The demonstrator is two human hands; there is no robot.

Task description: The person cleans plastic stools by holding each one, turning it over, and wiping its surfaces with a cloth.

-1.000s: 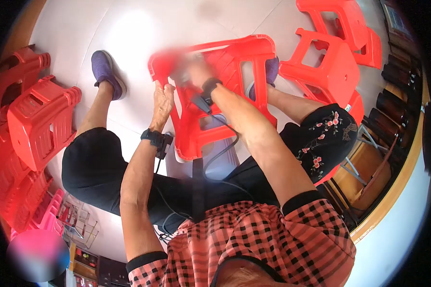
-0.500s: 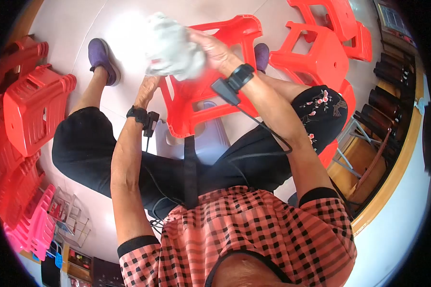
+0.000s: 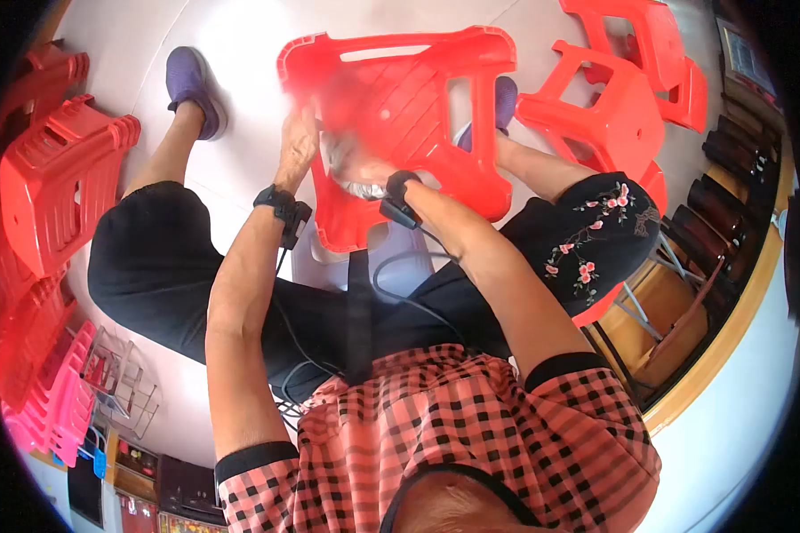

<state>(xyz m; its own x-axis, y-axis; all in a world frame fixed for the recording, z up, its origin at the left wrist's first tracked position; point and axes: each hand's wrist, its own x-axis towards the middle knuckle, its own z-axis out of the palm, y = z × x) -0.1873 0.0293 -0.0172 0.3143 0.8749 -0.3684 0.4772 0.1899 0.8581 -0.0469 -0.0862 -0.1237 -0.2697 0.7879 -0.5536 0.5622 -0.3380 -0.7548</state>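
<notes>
Centrally, between two knees in black trousers, a red plastic stool [image 3: 484, 133], tipped so as to show its ribbed, hollow underside and legs. Probably light and stiff, unlikely to break, though smooth enough to slip or swivel when pushed. Best taken hold of by a leg or the thick outer rim, away from the flat ribbed panel. Left hand [image 3: 299, 147] at the near left edge, fingers curled closed on it, tips hidden. Right hand [image 3: 369, 171] inside the frame, fingers bent round a crumpled grey-white cloth [image 3: 363, 190], soft and limp by the look of it; exact finger spread impossible to tell through blur. Close below, a pale lavender plastic stool [image 3: 411, 259], contact unclear. Underneath everything, a pale, shiny tiled floor [image 3: 156, 107]. Around the room, stacked red stools [image 3: 58, 182] to the left, bright pink plastic stools [image 3: 52, 395] and a wire rack [image 3: 133, 391] lower left, more red stools [image 3: 631, 133] to the right.
</notes>
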